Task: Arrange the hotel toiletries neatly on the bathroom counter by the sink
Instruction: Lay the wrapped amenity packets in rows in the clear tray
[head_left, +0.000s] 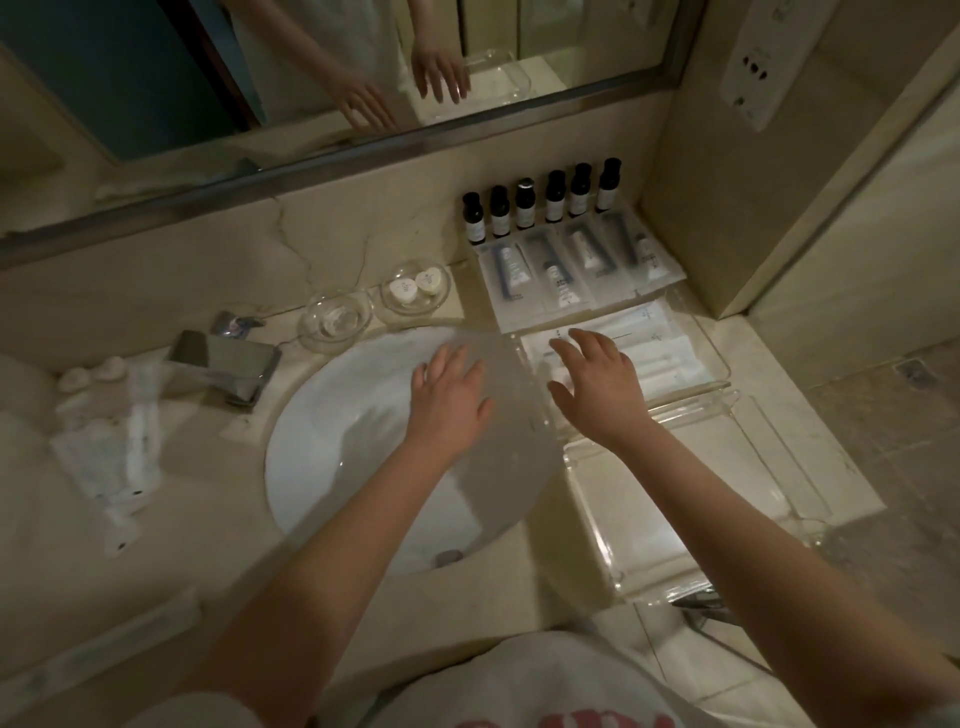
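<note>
Several small black-capped bottles (540, 208) stand in a row against the back wall right of the sink. In front of them lie several clear sachets with dental kits (571, 270), then white packets (654, 338) in a clear acrylic tray (722, 384). My right hand (597, 384) hovers open over the tray's left end, fingers spread. My left hand (449, 395) is open above the white sink (332, 441), holding nothing. Two round soaps sit in a glass dish (415, 293); an empty-looking glass dish (335, 319) is beside it.
A chrome tap (228, 364) stands left of the sink. More wrapped packets (114, 447) and small soaps (88, 374) lie on the left counter. A second clear acrylic tray (701, 499) sits nearer me on the right. A mirror (311, 78) runs along the back; a wall rises at right.
</note>
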